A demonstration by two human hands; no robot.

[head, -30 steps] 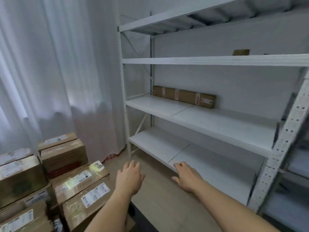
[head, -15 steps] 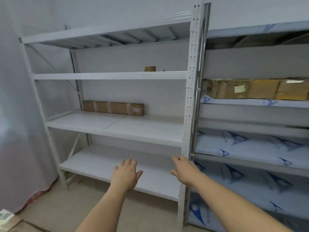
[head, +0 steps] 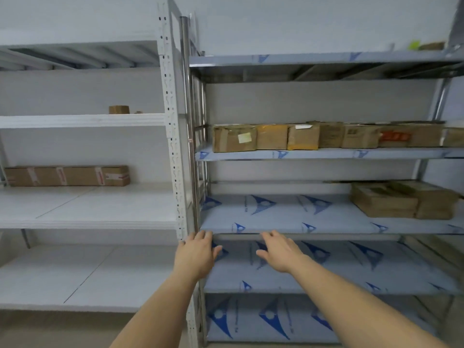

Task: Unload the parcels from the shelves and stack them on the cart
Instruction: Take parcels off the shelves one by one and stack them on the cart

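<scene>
Fingers of both hands, left hand (head: 197, 254) and right hand (head: 281, 252), extended, holding nothing.

My parcels (head: 296, 136) were brown. The left rack (head: 173, 146) was white. The right shelves (head: 288, 217) wore grey film with blue triangles.

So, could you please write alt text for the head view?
Two empty open hands, left hand and right hand, reach toward a metal shelf unit holding a row of cardboard parcels; a white shelf unit beside it holds a long box.
</scene>
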